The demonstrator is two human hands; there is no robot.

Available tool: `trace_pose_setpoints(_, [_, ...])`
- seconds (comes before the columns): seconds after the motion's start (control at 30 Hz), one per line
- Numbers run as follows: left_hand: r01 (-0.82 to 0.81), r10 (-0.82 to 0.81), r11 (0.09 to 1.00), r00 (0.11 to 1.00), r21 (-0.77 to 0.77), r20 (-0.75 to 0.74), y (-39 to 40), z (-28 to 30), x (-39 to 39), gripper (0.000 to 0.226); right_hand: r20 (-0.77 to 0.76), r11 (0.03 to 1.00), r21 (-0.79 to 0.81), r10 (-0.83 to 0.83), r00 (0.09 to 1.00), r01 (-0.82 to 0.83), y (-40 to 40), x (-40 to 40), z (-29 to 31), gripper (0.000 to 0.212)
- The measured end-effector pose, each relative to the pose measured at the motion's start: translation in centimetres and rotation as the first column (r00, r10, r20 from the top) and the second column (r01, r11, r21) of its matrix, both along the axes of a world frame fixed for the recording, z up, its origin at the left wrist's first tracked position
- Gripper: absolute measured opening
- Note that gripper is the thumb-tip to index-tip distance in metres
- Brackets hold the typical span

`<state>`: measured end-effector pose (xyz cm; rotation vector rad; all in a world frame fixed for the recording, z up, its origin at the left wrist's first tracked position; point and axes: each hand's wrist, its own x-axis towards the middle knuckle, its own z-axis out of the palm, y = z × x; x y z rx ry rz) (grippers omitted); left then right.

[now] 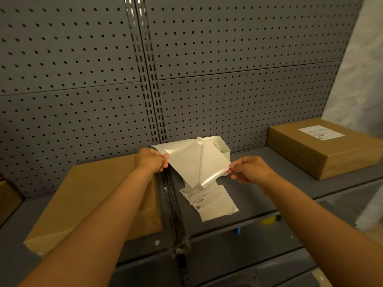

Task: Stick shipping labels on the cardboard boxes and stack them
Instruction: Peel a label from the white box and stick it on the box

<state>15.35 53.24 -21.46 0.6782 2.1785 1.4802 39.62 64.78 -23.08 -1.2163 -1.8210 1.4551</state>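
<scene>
Grey shelf (259,195) bears a white bin (222,149); both hands (150,160) (248,169) pinch a label sheet (196,162).

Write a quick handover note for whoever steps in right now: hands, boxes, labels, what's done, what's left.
Left hand and right hand each pinch an edge of a glossy label sheet, held above the shelf.
More printed labels lie on the shelf in front of the white tray.
Done: the right cardboard box already carries a label.
Left: the left cardboard box shows no label; label it, then stack the boxes.
</scene>
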Motion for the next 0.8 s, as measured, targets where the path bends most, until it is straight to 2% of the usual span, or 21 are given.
trace_pose_setpoints(0.43, [-0.061,0.047,0.995,0.986,-0.085,-0.158,-0.4,-0.3,-1.1,0.017,0.040,0.998,-0.025,-0.054,0.998,0.055,1.5,2.7,-0.7,0.010])
trace_pose_setpoints(0.8, [-0.083,0.050,0.987,0.974,-0.141,-0.219,-0.4,-0.3,-0.7,0.023,0.057,0.995,-0.042,-0.087,0.995,0.089,2.3,4.6,-0.9,0.011])
